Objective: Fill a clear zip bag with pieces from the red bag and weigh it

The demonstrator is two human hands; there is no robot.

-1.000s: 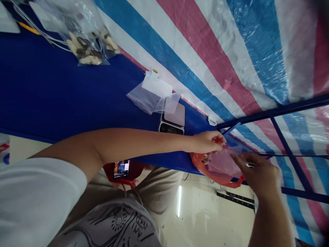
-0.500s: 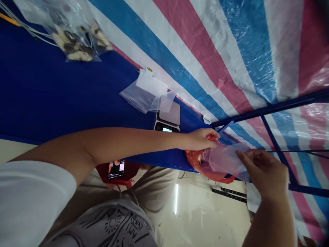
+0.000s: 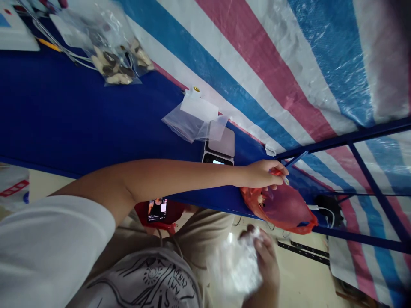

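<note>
My left hand (image 3: 268,173) grips the gathered edge of a red plastic bag (image 3: 289,209) at the right end of the blue table. The bag sags over the table's front edge, and some small pale items show inside it. Lower down, in front of my lap, my right hand (image 3: 265,256) is closed on a clear plastic bag (image 3: 236,265), blurred by motion. Left of the red bag stands a small digital scale (image 3: 221,143) with a lit display. Flat clear bags (image 3: 189,122) lie beside the scale and overlap its plate.
Filled clear bags (image 3: 115,64) of pale and dark pieces lie at the far left, near cables and a white device (image 3: 16,30). A phone (image 3: 157,209) rests in a red container (image 3: 176,211) by my lap. Blue metal bars (image 3: 375,184) frame the right side; a striped sheet (image 3: 257,55) hangs behind.
My right hand has moved from beside the red bag down and left towards my lap, with the clear bag in it. My left hand still holds the red bag's edge. The view has shifted slightly.
</note>
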